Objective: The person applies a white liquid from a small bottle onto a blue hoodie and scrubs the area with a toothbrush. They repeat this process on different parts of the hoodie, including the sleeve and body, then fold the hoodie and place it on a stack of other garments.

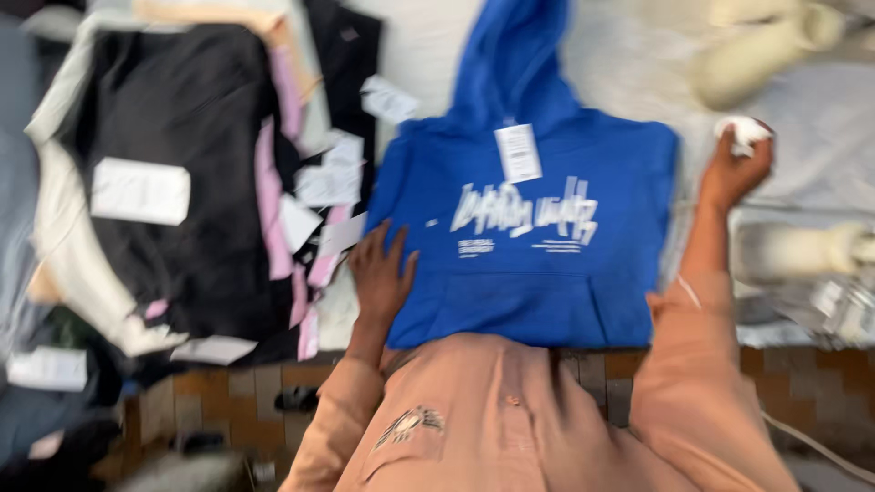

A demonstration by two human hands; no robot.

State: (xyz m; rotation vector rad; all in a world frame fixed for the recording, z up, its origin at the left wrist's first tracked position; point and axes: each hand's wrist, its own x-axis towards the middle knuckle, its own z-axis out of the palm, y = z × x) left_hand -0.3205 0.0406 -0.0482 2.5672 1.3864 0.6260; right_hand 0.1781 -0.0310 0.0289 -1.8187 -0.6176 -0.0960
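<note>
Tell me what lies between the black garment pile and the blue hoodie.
In the head view, white paper tags and pink folded edges lie between the black garment pile and the blue hoodie.

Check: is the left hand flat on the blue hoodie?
Yes: the left hand lies open, fingers spread, on the left edge of the folded blue hoodie.

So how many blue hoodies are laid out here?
1. The blue hoodie lies flat in the middle, the left hand on its left edge. The pile of dark and pink clothes to the left may hide more.
</note>
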